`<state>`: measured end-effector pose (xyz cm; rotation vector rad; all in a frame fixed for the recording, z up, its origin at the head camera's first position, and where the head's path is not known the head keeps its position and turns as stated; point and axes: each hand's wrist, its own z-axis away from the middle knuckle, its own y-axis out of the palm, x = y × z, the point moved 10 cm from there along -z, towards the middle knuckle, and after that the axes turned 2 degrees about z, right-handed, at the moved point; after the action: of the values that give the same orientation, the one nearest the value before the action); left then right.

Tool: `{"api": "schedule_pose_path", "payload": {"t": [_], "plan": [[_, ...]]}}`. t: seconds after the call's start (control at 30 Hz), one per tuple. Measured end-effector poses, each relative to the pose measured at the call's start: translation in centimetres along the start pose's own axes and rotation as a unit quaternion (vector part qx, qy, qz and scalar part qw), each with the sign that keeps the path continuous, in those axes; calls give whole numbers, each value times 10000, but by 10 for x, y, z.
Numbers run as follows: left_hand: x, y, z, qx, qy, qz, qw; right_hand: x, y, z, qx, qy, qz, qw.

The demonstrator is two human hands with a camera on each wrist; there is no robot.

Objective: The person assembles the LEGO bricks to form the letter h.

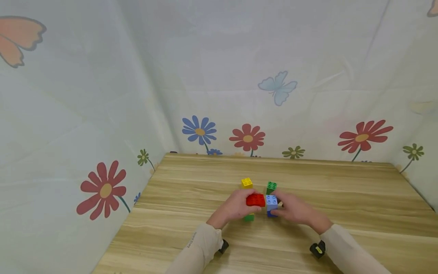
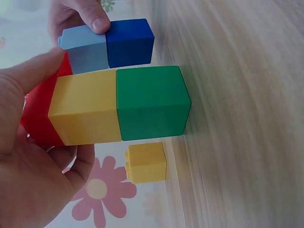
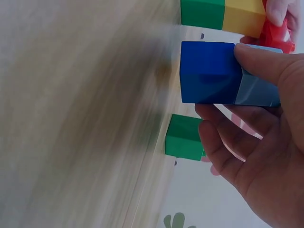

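Observation:
My left hand (image 1: 236,205) grips a red brick (image 1: 256,200) between thumb and fingers. Below the red brick, in the left wrist view, a yellow brick (image 2: 85,107) and then a green brick (image 2: 152,102) are joined in an upright stack. My right hand (image 1: 293,208) holds a two-brick stack, a light blue brick (image 1: 272,200) over a dark blue brick (image 3: 209,71), with the thumb near their seam. The two stacks are side by side, close together; whether their bottoms touch the table cannot be told.
Behind the left hand a single yellow brick (image 1: 246,182) stands on the wooden table (image 1: 191,179). A single green brick (image 1: 271,186) stands beyond the right hand. A white cloth (image 1: 219,76) printed with flowers and butterflies hangs behind the table and at its sides.

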<state>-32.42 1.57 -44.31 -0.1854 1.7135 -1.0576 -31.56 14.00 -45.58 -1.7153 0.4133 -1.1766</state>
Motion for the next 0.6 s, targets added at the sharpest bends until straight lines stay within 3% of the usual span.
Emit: {"api": "schedule_pose_path", "payload": {"t": [0.33, 0.6], "plan": [[-2, 3, -1, 49, 167, -79, 9998, 12, 3, 1, 104, -185, -2, 9998], [0, 3, -1, 33, 58, -55, 10000, 10, 6, 1, 121, -181, 17, 9998]]}}
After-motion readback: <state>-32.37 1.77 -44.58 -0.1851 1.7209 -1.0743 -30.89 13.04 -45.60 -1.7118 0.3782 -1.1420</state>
